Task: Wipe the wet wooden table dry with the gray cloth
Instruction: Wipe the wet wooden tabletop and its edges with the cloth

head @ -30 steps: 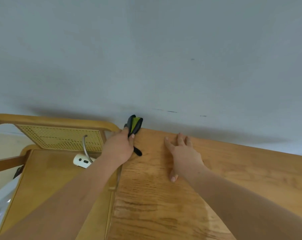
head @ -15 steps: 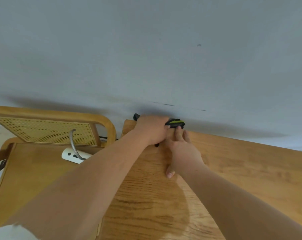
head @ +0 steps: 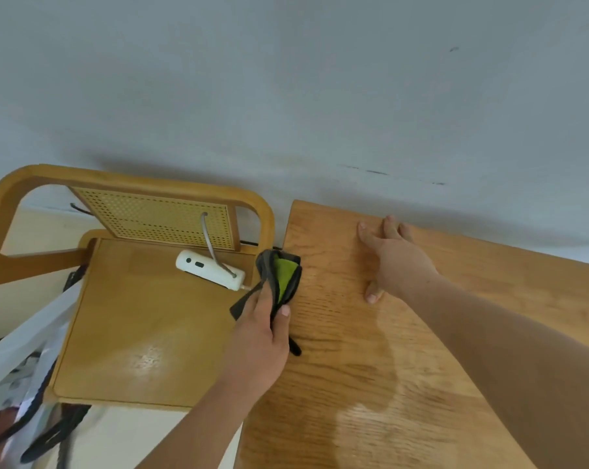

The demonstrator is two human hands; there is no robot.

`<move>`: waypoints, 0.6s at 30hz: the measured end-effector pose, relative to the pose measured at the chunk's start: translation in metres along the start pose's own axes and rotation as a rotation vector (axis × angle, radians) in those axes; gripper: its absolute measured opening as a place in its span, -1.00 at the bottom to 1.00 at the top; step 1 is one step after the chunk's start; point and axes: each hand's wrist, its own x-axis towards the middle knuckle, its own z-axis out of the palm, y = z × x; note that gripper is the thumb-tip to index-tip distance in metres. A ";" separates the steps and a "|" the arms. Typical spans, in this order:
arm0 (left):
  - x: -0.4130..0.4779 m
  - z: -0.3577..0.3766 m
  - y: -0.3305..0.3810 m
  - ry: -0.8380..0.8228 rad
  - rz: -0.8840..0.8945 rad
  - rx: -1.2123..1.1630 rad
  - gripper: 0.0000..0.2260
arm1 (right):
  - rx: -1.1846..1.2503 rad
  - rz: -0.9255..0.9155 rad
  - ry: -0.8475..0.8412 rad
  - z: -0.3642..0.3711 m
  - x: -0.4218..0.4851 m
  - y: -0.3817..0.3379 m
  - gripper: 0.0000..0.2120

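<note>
At table edge [head: 288, 231], left hand [head: 259, 343] clutching cloth [head: 281, 277]

table [head: 370, 384] mostly bare, right hand [head: 396, 262] flat on it (far edge)

Both forearms bare, no sleeves; left hand [head: 257, 336], right hand [head: 396, 262].

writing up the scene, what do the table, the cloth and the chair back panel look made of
Table: wood, oak-like, with bold dark grain lines; a damp sheen shows near its front.
Cloth: soft fabric, gray outside with a bright green inner face, bunched in the left hand; probably microfiber.
Chair back panel: woven cane or a look-alike, judging by its regular grid of small holes, set in a bent wood frame.
</note>
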 end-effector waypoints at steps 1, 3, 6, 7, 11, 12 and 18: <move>0.004 -0.001 0.004 -0.031 0.004 0.017 -0.48 | 0.008 0.003 0.002 0.000 0.000 0.000 0.42; 0.025 -0.001 0.008 -0.049 0.004 0.078 -0.45 | 0.020 0.008 0.011 0.000 0.002 0.000 0.43; 0.071 0.004 0.016 0.040 0.062 0.237 -0.45 | 0.020 0.014 0.009 0.001 0.005 0.000 0.43; 0.087 0.007 0.020 0.065 0.083 0.263 -0.45 | 0.017 0.011 0.008 0.001 0.006 0.001 0.43; 0.158 0.011 0.047 0.076 0.126 0.218 -0.46 | 0.012 0.008 0.008 0.000 0.008 0.003 0.42; 0.173 0.010 0.051 0.059 0.124 0.198 -0.47 | 0.010 0.009 0.008 -0.001 0.009 0.003 0.42; 0.182 0.012 0.047 0.031 0.099 0.105 -0.51 | -0.018 -0.002 0.013 0.002 0.009 0.004 0.42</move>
